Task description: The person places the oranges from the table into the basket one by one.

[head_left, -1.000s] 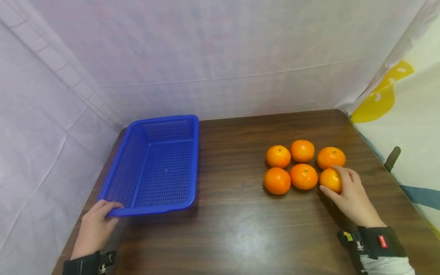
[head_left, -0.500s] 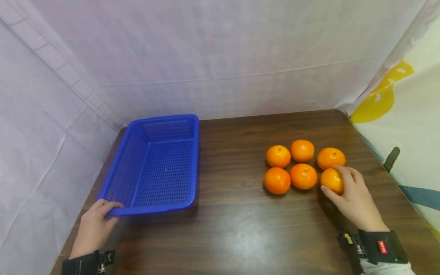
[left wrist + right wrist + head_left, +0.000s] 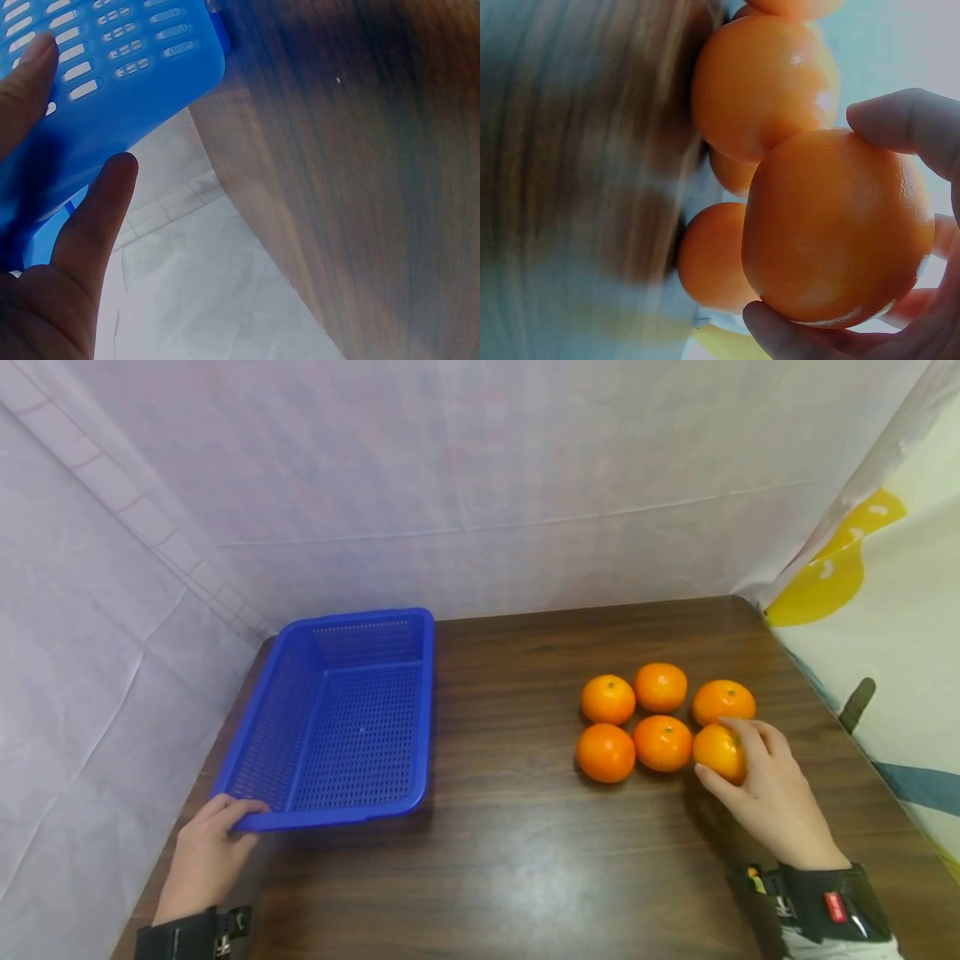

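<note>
My left hand (image 3: 206,860) grips the near left corner of a blue plastic basket (image 3: 322,820). The left wrist view shows the thumb on the basket's slotted wall (image 3: 172,82) and a finger near its rim. At the right of the table, my right hand (image 3: 776,802) holds a mandarin orange (image 3: 716,756) between thumb and fingers. That mandarin (image 3: 840,232) fills the middle of the right wrist view, and it seems slightly raised beside its neighbours. Several other mandarins stand close together in two rows, among them a front one (image 3: 662,743) just left of the held one.
The brown wooden table (image 3: 510,827) carries the basket on the left and the fruit on the right. White cloth (image 3: 487,468) hangs behind and at the left. A cloth with yellow shapes (image 3: 821,581) hangs along the right edge.
The right hand and its mandarin shift slightly right, then back left toward the neighbouring fruit. Left hand and basket stay still.
</note>
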A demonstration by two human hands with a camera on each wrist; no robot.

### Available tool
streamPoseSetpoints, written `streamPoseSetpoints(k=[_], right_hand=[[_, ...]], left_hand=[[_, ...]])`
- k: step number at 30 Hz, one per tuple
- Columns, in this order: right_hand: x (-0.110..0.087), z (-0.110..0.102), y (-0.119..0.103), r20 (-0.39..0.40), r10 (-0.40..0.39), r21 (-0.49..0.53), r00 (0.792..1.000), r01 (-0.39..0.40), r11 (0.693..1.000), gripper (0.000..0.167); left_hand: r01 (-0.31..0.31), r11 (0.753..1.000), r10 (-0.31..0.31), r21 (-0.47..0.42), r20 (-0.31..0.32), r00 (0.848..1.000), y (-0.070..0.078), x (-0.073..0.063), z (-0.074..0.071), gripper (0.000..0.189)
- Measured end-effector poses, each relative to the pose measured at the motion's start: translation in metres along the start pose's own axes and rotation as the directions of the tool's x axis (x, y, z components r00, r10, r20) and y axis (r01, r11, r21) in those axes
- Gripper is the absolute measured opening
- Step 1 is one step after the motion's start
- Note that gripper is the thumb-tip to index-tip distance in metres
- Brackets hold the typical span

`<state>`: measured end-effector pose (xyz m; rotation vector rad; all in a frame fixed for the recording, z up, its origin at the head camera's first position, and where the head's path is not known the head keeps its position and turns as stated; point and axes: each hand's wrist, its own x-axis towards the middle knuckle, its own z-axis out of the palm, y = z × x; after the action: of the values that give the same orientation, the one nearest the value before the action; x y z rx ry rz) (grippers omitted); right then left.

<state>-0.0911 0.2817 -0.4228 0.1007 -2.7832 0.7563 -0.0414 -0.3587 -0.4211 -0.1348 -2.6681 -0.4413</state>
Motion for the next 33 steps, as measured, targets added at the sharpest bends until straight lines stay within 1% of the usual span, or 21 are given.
streamPoseSetpoints(k=[5, 14, 25, 33], right_hand=[[0.0, -0.003, -0.006, 0.004, 0.0, 0.016, 1.0, 0.0, 1.0, 0.07], [0.0, -0.006, -0.018, 0.013, -0.008, 0.029, 1.0, 0.008, 1.0, 0.071], [0.0, -0.008, -0.031, 0.022, -0.021, 0.026, 1.0, 0.02, 0.999, 0.071], [-0.001, -0.007, -0.039, 0.014, -0.045, 0.048, 0.999, 0.045, 0.998, 0.067]], left_hand=[[-0.019, 1.0, 0.019, -0.004, -0.019, 1.0, -0.001, 0.0, 0.0, 0.035], [-0.025, 1.0, 0.025, -0.005, -0.03, 0.999, 0.0, 0.0, 0.0, 0.036], [0.002, 1.0, -0.002, 0.003, -0.013, 1.0, 0.002, 0.0, 0.0, 0.035], [0.001, 1.0, -0.001, 0.005, -0.016, 1.0, 0.003, 0.0, 0.0, 0.035]])
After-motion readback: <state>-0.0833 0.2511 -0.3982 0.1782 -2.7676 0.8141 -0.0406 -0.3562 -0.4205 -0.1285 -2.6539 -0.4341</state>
